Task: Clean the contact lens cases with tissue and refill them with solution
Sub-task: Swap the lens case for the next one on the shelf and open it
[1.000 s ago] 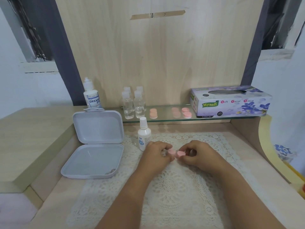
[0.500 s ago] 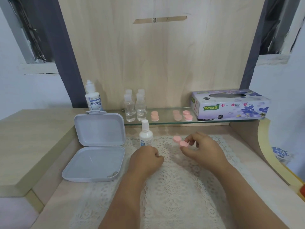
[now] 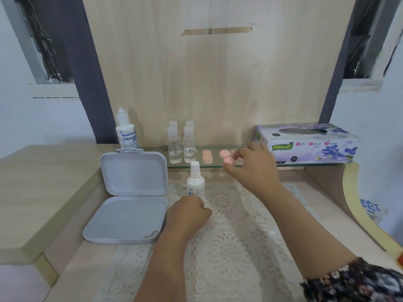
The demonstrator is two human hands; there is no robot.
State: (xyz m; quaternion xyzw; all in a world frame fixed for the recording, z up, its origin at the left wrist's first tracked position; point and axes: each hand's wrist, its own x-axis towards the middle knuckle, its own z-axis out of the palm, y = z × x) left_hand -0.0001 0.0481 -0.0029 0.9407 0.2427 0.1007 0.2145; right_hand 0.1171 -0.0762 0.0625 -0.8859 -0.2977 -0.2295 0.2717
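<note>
My right hand [image 3: 253,168] pinches a pink contact lens case [image 3: 226,157] at the front edge of the glass shelf [image 3: 218,166]. Another pink case [image 3: 207,156] stands on the shelf to its left; a third is mostly hidden behind my right hand. My left hand [image 3: 187,213] lies curled as a fist on the lace mat [image 3: 229,236], holding nothing that I can see. A small white solution bottle [image 3: 195,182] stands just beyond my left hand. The tissue box [image 3: 305,143] sits at the shelf's right end.
An open white plastic box [image 3: 130,197] lies at the left of the mat. Several clear small bottles [image 3: 182,144] and a larger white solution bottle [image 3: 126,131] stand along the shelf's left part. A wooden back panel rises behind the shelf.
My right hand has carried the pink case away from the mat and up to the glass shelf. My left hand let go of the case, drew back and curled into a fist.
</note>
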